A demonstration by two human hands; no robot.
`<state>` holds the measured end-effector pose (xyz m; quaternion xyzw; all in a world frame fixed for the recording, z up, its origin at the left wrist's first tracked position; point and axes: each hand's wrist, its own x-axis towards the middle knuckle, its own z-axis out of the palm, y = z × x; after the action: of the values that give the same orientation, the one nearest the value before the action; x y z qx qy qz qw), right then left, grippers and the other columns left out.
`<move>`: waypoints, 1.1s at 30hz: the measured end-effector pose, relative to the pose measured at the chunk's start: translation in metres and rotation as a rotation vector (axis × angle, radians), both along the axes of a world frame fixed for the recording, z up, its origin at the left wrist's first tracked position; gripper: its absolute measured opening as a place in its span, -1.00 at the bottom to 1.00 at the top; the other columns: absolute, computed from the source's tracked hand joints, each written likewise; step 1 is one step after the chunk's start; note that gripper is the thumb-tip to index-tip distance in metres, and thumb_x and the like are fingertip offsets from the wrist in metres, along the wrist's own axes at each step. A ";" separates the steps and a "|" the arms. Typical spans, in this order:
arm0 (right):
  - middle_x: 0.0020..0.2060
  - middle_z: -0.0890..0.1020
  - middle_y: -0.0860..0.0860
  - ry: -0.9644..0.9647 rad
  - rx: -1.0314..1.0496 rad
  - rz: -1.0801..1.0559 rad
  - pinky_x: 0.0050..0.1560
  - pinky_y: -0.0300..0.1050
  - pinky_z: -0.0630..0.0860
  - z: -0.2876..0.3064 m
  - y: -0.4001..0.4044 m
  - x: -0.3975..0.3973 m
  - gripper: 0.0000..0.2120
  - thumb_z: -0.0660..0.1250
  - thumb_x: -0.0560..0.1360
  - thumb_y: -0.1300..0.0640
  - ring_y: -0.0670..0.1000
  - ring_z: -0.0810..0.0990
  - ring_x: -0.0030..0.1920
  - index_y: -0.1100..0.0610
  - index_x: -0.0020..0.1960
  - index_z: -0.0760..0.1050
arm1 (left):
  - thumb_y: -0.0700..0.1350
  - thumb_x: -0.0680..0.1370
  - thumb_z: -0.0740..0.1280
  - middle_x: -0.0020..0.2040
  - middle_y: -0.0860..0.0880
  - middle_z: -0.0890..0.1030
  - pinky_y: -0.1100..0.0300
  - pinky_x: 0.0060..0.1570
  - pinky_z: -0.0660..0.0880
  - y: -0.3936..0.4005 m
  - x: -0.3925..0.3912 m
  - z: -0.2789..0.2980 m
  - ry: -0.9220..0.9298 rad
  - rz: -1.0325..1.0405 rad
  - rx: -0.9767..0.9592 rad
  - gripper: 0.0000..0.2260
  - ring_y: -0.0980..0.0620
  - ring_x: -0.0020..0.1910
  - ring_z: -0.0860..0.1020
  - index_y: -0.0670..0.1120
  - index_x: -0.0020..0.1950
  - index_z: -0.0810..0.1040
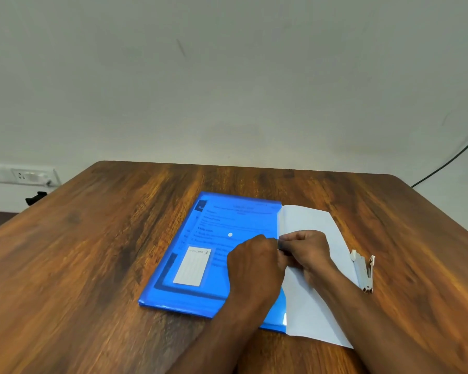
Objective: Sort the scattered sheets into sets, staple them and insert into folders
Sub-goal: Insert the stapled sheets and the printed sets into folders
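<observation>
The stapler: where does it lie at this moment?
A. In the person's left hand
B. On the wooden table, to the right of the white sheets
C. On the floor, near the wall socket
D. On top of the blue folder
B. The stapler rests on the bare wood of the table, just past the right edge of the white sheets, and neither hand touches it.

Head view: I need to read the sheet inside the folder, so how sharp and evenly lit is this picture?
Head view: soft and slightly blurred, so the print under the blue folder is unreadable; light is even and diffuse, without harsh shadows; mild sheen on the table; wide-angle bending at the table edges; both hands, left hand and right hand, are smeared.
</observation>
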<state>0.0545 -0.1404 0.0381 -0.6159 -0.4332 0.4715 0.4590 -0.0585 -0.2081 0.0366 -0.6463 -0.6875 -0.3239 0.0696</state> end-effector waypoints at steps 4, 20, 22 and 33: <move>-0.29 0.75 0.16 -0.030 0.051 -0.012 -0.19 0.01 0.74 -0.005 0.001 -0.002 -0.93 0.57 0.42 0.36 0.18 0.77 -0.26 0.24 -0.18 0.73 | 0.04 0.44 0.52 -0.41 0.07 0.53 0.18 -0.47 0.31 0.001 0.000 0.000 -0.035 -0.005 0.000 -0.78 0.07 -0.46 0.50 0.06 -0.34 0.56; -0.32 0.67 0.00 -0.394 0.085 0.217 -0.39 -0.16 0.54 -0.007 0.008 -0.006 -0.83 0.46 0.43 0.36 0.03 0.67 -0.31 0.10 -0.18 0.67 | -0.01 0.53 0.37 -0.32 0.04 0.58 0.17 -0.35 0.26 -0.002 0.000 0.003 -0.068 -0.015 -0.043 -0.84 0.08 -0.37 0.42 0.02 -0.24 0.59; -0.33 0.60 -0.04 -0.503 0.099 0.283 -0.35 -0.16 0.53 -0.004 0.009 -0.003 -0.80 0.44 0.49 0.31 0.00 0.62 -0.30 0.04 -0.19 0.61 | 0.01 0.56 0.33 -0.26 0.04 0.62 0.16 -0.31 0.33 -0.003 -0.001 0.004 -0.071 -0.020 -0.069 -0.85 0.05 -0.30 0.53 0.02 -0.16 0.64; 0.05 0.63 -0.09 -0.866 0.170 0.202 -0.09 -0.28 0.54 0.002 -0.030 0.055 -0.67 0.58 0.47 -0.04 -0.08 0.60 -0.03 -0.03 0.19 0.63 | 0.26 0.54 0.38 0.07 0.03 0.67 0.04 0.02 0.50 -0.001 -0.026 0.011 -0.115 0.023 -0.101 -0.63 -0.04 0.09 0.61 0.02 0.17 0.61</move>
<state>0.1091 -0.1703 0.0398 -0.6711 -0.6806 0.1753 0.2361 -0.0842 -0.2091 0.0480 -0.6211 -0.7133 -0.3246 0.0010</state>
